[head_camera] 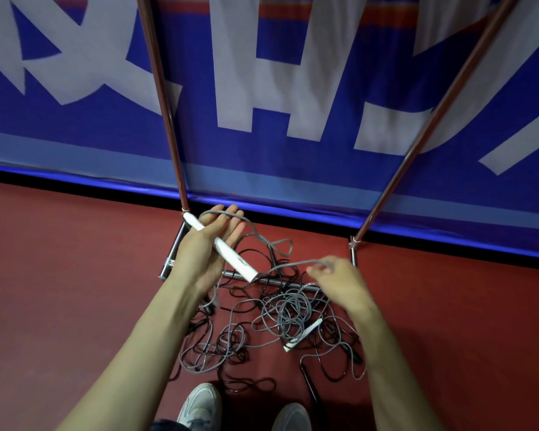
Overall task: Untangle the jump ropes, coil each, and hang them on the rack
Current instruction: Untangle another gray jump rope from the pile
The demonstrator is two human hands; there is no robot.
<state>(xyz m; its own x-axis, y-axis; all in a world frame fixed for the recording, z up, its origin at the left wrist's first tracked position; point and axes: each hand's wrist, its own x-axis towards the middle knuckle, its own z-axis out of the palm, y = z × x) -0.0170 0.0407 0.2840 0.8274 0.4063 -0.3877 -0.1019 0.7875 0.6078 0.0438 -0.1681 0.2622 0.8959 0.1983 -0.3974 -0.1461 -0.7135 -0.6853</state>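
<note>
My left hand [210, 247] holds a long white handle [234, 259] of a grey jump rope across its palm, thumb over it, fingers stretched out with a grey loop [223, 214] lying over the fingertips. My right hand [336, 279] pinches the grey cord [288, 264] a little to the right of the handle's lower end. On the red floor below lies a tangled heap of grey and black ropes [268, 328], with a second white handle [304, 334] in it. The rack's two reddish poles [165, 110] [433, 116] rise on either side.
The rack's chrome base bars [168, 262] lie on the red floor [59, 275] under the tangle. A blue banner with large white characters [293, 88] stands right behind the rack. My two grey shoes [199, 405] are at the bottom edge, close to the ropes.
</note>
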